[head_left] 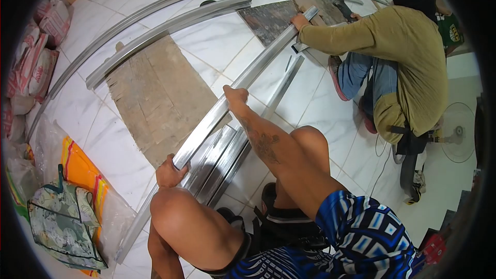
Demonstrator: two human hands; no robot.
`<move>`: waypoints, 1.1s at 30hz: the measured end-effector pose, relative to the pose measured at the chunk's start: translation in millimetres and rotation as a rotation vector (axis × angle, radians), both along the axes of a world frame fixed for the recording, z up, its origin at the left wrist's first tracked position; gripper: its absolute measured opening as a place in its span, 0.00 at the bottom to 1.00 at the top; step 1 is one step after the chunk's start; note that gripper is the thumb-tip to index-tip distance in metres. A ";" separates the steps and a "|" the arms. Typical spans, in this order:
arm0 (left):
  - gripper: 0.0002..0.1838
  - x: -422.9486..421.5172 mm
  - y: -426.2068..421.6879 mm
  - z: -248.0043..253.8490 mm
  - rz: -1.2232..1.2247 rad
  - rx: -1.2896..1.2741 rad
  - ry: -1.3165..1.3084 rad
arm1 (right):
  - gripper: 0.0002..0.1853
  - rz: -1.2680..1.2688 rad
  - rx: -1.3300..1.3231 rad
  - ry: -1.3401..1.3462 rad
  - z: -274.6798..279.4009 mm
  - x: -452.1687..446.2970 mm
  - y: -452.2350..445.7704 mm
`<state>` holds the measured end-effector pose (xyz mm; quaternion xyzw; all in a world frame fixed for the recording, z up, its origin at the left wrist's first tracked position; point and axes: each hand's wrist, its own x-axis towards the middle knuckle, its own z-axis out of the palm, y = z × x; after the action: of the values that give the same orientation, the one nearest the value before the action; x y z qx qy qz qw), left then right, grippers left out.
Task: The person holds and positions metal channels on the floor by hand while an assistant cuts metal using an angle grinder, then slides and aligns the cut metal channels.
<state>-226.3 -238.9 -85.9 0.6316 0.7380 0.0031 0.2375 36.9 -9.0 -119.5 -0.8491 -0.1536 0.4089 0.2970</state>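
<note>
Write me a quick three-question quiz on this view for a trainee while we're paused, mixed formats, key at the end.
1. True or false: the person's left hand and right hand are both on the same straight metal channel.

2. Which power tool is in front of the co-worker in the tan top?
A) cordless drill
B) angle grinder
C) jigsaw

3. Fill in the blank: of the person's own two hands, the ____ one is nearer the co-worker.

Key: 1 true; 2 B; 3 right.
</note>
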 end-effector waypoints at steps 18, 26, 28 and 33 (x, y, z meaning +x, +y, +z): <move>0.32 18.4 -0.9 28.1 0.045 -0.159 -0.039 | 0.45 0.021 0.023 0.023 -6.9 21.0 -18.9; 0.34 17.5 -2.6 21.6 0.029 -0.193 0.005 | 0.46 0.043 0.052 0.072 -18.1 25.6 -18.5; 0.38 15.0 -1.1 19.6 0.024 -0.257 -0.015 | 0.46 0.053 0.048 0.081 -21.2 27.3 -18.5; 0.37 13.7 -1.8 15.1 0.015 -0.230 -0.017 | 0.36 -0.023 0.107 -0.056 -44.8 24.4 -14.5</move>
<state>-212.6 -240.6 -70.8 0.5947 0.7361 -0.0746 0.3145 61.3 -23.5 -164.3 -0.8447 -0.1737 0.3729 0.3423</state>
